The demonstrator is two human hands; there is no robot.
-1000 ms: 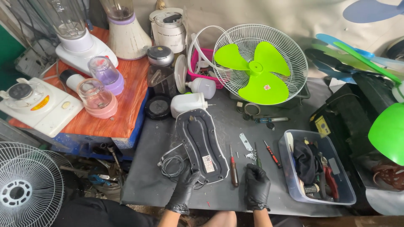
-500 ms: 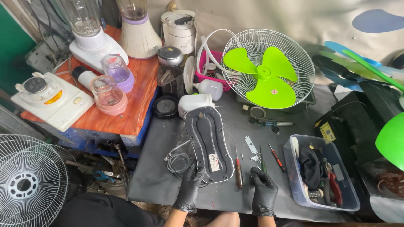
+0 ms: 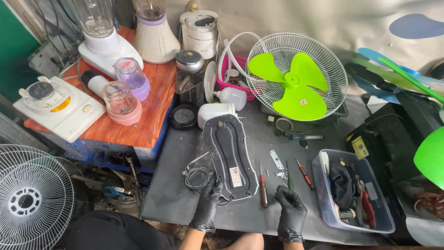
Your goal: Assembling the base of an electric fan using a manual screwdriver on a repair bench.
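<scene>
Left hand (image 3: 206, 203) in black glove, fingers (image 3: 213, 189) grasping the near edge of the black base plate (image 3: 230, 155) lying flat on the grey desk (image 3: 180, 194). Right hand (image 3: 291, 212) fingers (image 3: 282, 191) loosely curled, holding nothing I can make out; red-handled screwdriver (image 3: 262, 187) just left of them, small screws (image 3: 282, 174) just beyond.

Blender jars (image 3: 95, 16): tops cut off by the upper edge.
Wire fan guard (image 3: 32, 199): cropped at left.
Screws (image 3: 282, 174): too small to count.
Forearms: cut off below.
</scene>
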